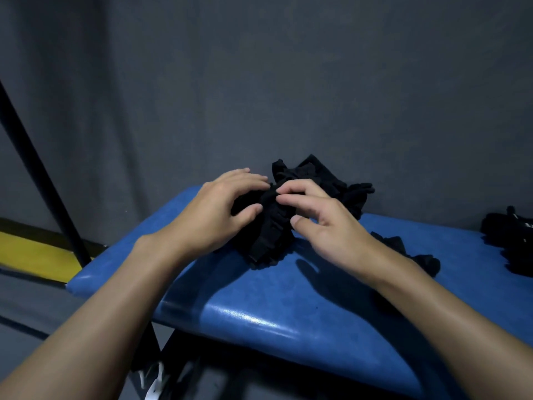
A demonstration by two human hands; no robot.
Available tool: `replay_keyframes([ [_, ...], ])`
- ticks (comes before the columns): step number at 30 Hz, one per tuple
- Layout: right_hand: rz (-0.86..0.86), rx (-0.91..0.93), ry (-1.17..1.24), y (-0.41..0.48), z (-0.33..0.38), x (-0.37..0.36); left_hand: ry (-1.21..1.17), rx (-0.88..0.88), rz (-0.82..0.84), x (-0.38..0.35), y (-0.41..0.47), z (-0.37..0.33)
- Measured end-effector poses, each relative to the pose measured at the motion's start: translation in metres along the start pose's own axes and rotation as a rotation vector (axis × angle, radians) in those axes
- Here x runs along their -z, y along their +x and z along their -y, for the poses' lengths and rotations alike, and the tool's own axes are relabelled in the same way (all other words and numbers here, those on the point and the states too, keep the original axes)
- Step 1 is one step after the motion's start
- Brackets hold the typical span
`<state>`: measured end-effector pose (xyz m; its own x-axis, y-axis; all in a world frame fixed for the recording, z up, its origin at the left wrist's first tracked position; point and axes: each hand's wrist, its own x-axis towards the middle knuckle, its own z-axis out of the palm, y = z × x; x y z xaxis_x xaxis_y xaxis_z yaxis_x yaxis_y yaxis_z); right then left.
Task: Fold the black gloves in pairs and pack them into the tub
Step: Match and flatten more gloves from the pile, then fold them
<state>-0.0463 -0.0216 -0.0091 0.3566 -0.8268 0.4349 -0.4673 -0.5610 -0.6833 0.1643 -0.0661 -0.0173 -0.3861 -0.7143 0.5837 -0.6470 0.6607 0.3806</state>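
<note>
A heap of black gloves lies on the blue padded bench, reaching back to the grey wall. My left hand lies over the left side of the heap, fingers curved round the cloth and thumb pressed into it. My right hand comes in from the right, its fingertips touching the top of the same bundle, thumb lifted off it. More black gloves are piled behind the hands. No tub is in view.
A loose black glove lies on the bench behind my right forearm. A dark bundle sits at the right edge of the frame. A black slanted pole stands at the left, with a yellow strip on the floor.
</note>
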Motion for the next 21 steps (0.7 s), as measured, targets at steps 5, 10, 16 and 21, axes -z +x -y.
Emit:
replay_keyframes([
  [5,-0.019,-0.025,0.061,-0.010,-0.002,0.011,-0.099,-0.003,-0.022,-0.002,0.006,-0.011],
  [10,-0.028,-0.030,0.055,-0.019,-0.002,0.022,-0.219,0.026,0.063,-0.012,0.009,-0.022],
  [16,-0.049,-0.023,0.036,-0.030,0.001,0.035,-0.174,0.012,0.101,-0.018,0.017,-0.029],
  [21,-0.102,-0.092,0.123,-0.037,-0.006,0.035,-0.280,0.047,-0.024,-0.022,0.020,-0.045],
])
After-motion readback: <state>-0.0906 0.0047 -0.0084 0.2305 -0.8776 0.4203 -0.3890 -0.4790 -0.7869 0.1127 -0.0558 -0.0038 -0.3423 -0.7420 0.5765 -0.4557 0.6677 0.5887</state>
